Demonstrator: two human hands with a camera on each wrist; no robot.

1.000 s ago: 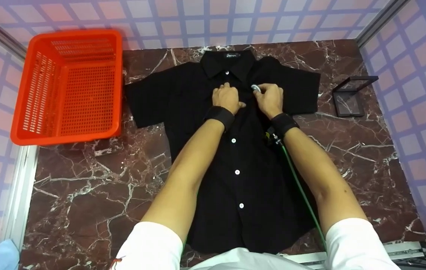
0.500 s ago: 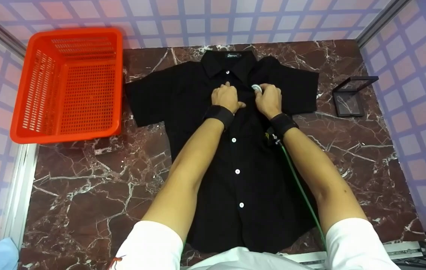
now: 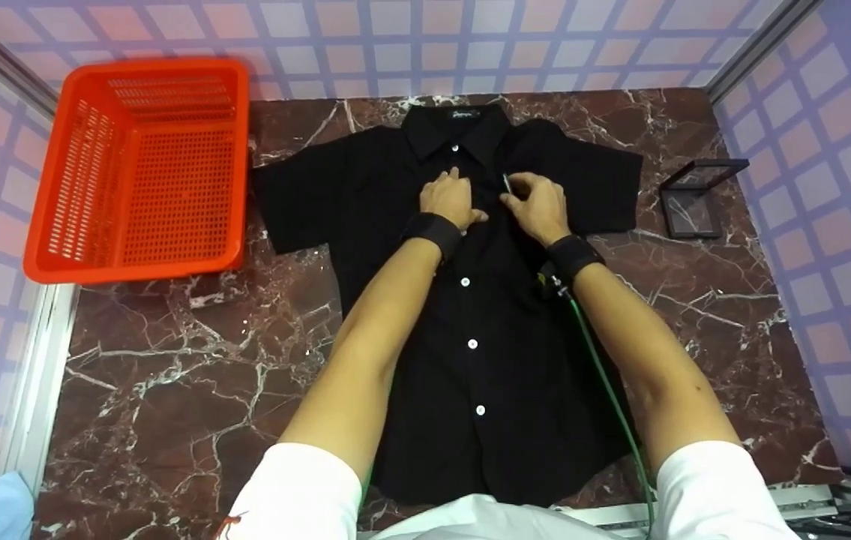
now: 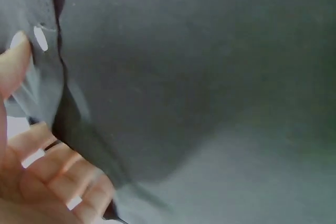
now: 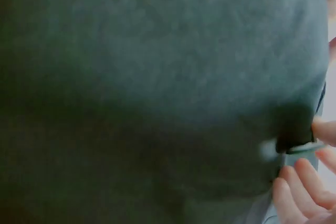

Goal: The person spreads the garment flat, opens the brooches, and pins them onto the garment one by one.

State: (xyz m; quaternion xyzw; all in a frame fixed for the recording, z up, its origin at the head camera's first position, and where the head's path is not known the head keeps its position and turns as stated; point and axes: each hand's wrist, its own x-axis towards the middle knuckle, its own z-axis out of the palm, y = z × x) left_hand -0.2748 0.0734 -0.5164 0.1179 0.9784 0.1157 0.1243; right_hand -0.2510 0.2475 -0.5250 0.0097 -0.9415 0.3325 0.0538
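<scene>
A black short-sleeved shirt (image 3: 414,300) with white buttons lies front up. My left hand (image 3: 449,199) rests on its chest beside the button strip, thumb spread from the fingers. In the left wrist view, the thumb (image 4: 16,66) touches the strip by a white button (image 4: 41,39), with the other fingers at a cloth fold. My right hand (image 3: 537,204) pinches a small thin disc (image 3: 507,182), seen edge-on, against the chest below the collar. The right wrist view shows the thin edge of the disc (image 5: 304,149) between the thumb and a finger, at the cloth's edge.
A red plastic basket (image 3: 241,165) stands at the back left. To the right of the shirt is a black-framed clear stand (image 3: 691,214), its upper panel tilted up. A green cable (image 3: 605,375) runs from the right wristband (image 3: 573,255) across the shirt. Tiled walls enclose the marbled table (image 3: 193,375).
The disc in my right hand has turned from showing its round silver-white face to edge-on. That hand's fingers have shifted slightly. The left hand stays almost in place.
</scene>
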